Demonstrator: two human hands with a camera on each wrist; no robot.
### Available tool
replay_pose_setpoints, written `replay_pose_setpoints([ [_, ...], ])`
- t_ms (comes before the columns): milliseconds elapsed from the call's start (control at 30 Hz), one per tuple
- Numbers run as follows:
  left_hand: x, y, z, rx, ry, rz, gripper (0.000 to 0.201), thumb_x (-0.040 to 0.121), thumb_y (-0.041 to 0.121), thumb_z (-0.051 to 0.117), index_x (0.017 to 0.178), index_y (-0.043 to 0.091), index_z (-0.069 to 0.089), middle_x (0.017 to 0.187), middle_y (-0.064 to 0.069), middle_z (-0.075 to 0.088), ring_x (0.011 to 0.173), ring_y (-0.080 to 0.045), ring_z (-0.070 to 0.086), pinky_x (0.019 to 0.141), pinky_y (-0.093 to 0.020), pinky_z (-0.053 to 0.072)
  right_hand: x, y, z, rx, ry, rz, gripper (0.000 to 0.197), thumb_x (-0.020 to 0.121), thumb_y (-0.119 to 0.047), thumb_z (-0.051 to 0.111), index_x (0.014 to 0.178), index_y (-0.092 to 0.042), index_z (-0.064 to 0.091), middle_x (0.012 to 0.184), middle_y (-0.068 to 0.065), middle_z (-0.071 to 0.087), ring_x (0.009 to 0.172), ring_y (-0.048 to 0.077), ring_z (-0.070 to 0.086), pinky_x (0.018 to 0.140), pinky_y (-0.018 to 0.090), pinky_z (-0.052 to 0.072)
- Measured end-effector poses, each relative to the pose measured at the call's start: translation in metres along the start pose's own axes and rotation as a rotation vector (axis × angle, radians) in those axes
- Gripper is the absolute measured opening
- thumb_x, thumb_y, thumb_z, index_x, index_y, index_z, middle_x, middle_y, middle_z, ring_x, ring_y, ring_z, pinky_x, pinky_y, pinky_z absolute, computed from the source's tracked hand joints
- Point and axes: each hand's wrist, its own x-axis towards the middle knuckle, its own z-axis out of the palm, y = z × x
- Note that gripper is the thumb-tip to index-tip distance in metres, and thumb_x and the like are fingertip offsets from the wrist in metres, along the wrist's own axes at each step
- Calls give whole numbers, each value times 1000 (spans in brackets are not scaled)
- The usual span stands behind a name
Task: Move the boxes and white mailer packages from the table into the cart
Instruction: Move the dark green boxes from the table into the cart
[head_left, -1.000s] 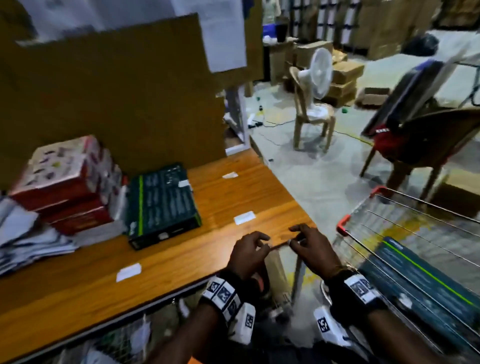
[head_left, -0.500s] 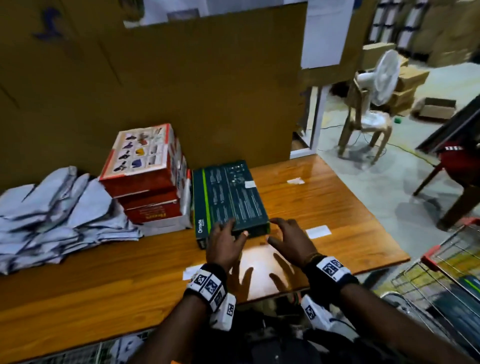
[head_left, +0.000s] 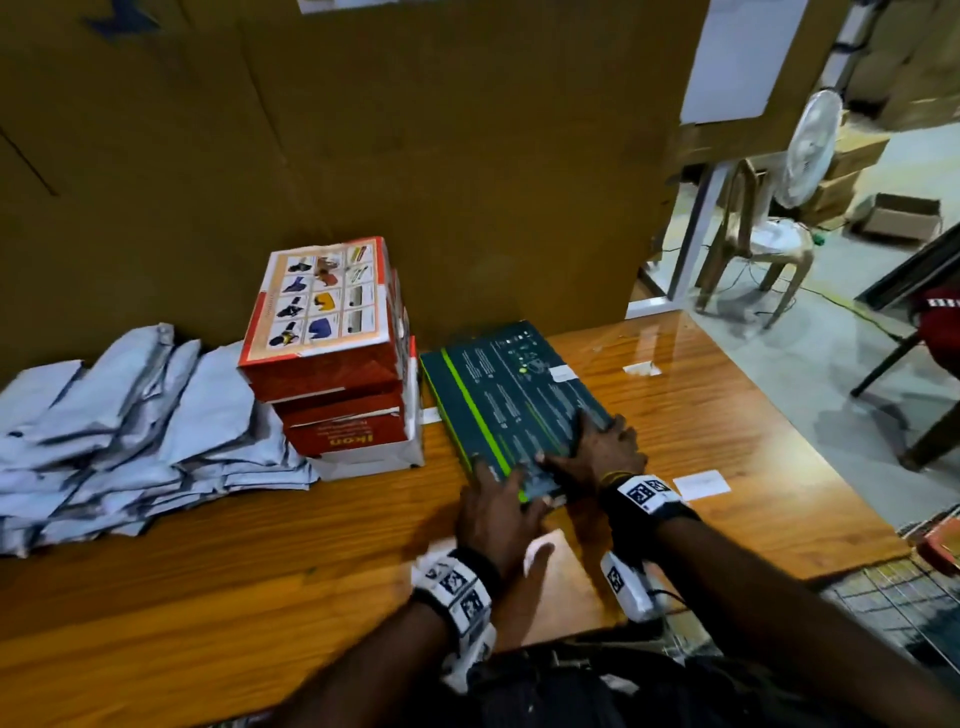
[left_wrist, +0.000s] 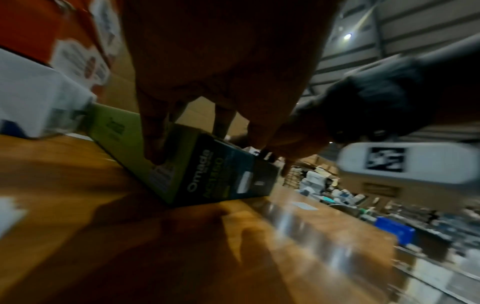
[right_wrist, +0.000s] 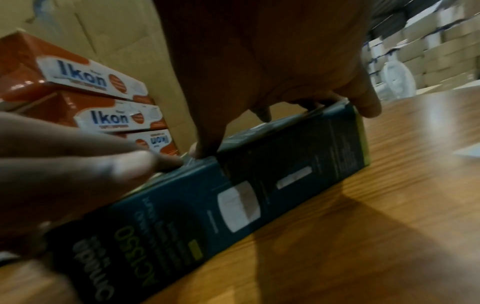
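Note:
A flat dark teal box (head_left: 511, 395) with a green stripe lies on the wooden table (head_left: 260, 561). My left hand (head_left: 506, 486) grips its near left corner, and the fingers (left_wrist: 155, 139) reach down over the top edge. My right hand (head_left: 592, 449) holds the near right corner, with its thumb (right_wrist: 363, 102) against the side. The same box (right_wrist: 259, 185) fills the right wrist view and appears again as the box (left_wrist: 207, 172) in the left wrist view. Left of it stands a stack of red Ikon boxes (head_left: 332, 358). A heap of white mailer packages (head_left: 119, 431) lies at the far left.
A tall cardboard sheet (head_left: 363, 156) backs the table. The wire cart (head_left: 883, 597) with a red corner shows at the lower right, past the table's end. Small white labels (head_left: 701, 483) lie on the tabletop. A chair with a fan (head_left: 769, 228) stands on the floor beyond.
Both hands came from the table's right end near the cart to the teal box and now hold its near end. My view swung left toward the stack and mailers.

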Motion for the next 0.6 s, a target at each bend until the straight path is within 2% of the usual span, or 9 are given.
replay_pose_setpoints([
  [67,-15,10,8,-16,-59,69,60,92,58,47,146,37,34,159,-18,9,135,-42,34,109,-41,34,5,10,-2,-26,-7,12,111,58,-86,60,148,-37,16,159,20,4,145,44,9,109,64,26],
  [133,-23,18,8,-25,-76,94,56,89,60,47,140,37,42,151,-13,24,127,-37,46,102,-39,39,7,24,-7,-50,-36,-10,114,55,-86,63,148,-39,16,159,18,5,145,43,7,107,66,28],
  [233,-11,28,-2,74,-2,159,49,86,62,45,125,36,56,125,-3,52,111,-27,57,95,-38,40,5,47,-17,-98,-85,-28,115,57,-84,64,150,-43,11,160,15,2,146,42,3,106,67,25],
  [333,18,34,-13,75,73,230,47,85,59,51,125,36,59,121,0,62,115,-24,56,97,-36,37,-2,68,-25,-137,-136,-54,115,60,-82,65,151,-46,4,162,11,-9,148,40,-4,110,66,21],
  [400,39,36,-17,75,15,258,49,84,58,56,130,39,55,126,-2,57,121,-24,50,102,-37,34,-7,87,-30,-132,-175,-79,114,62,-79,67,150,-48,3,161,9,-15,147,40,-9,112,66,18],
  [467,61,35,-18,118,-70,252,57,82,59,60,135,43,48,137,-10,46,131,-30,41,109,-42,31,-10,107,-36,-141,-208,-102,114,60,-78,69,149,-51,3,161,8,-17,147,39,-12,113,66,15],
  [533,78,32,-22,107,-174,189,70,75,65,65,139,50,40,157,-16,20,145,-39,19,117,-53,17,-14,124,-44,-162,-211,-99,114,57,-79,71,147,-55,5,161,9,-17,147,39,-11,113,66,15],
  [600,91,22,-27,50,-231,118,80,66,74,67,137,56,35,162,-11,2,147,-42,7,118,-59,8,-19,137,-52,-165,-198,-68,112,57,-77,72,146,-57,8,161,12,-16,147,40,-10,113,65,16],
])
